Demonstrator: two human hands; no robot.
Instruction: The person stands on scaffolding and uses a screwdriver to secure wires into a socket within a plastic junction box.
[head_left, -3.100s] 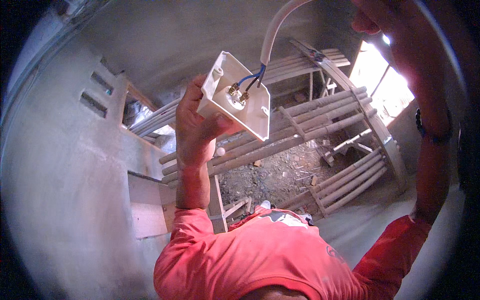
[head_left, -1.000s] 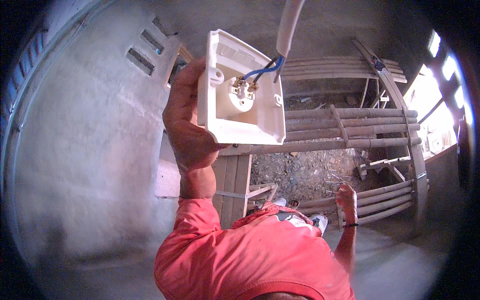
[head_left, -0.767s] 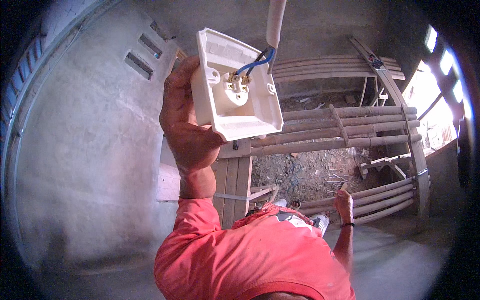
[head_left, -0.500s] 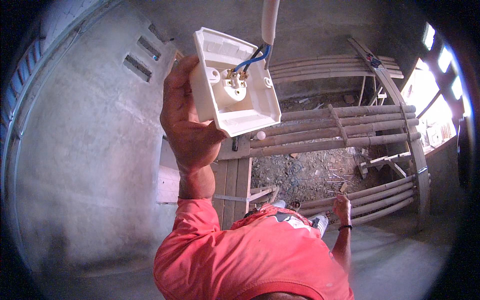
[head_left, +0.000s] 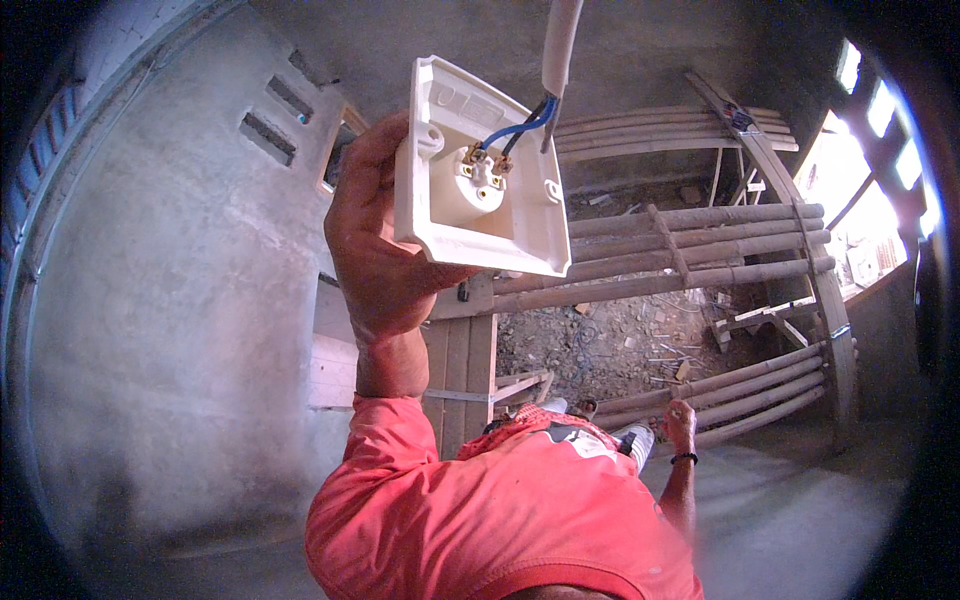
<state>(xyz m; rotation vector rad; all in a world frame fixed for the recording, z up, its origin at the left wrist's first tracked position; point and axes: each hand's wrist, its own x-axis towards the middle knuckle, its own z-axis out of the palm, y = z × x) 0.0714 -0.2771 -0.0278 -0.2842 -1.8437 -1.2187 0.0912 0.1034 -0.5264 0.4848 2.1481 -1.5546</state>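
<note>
My left hand [head_left: 375,240] is raised and closed round the left side of a white square lamp holder [head_left: 530,235]. Its hollow back faces me, showing a round core with brass terminals. A blue wire [head_left: 515,129] and a black wire run from these terminals into a white conduit [head_left: 562,45] hanging from above. The thumb lies under the lower edge; the other fingertips are hidden behind the fitting. Far lower, by my right side, hangs my right hand [head_left: 681,425] with its fingers curled in. Whether anything sits inside them is hidden.
Bamboo poles [head_left: 660,285] form several platforms at the right, tied to an upright plank [head_left: 835,340]. Below lies rubble-strewn ground [head_left: 600,340]. Wooden boards [head_left: 460,365] stand beneath my left arm. A grey plastered wall [head_left: 180,300] rises at the left, with slots and a small opening.
The lamp holder has shifted slightly right and turned a little, with my left hand still on it. The conduit has moved right too. My right hand is slightly lower, still curled.
</note>
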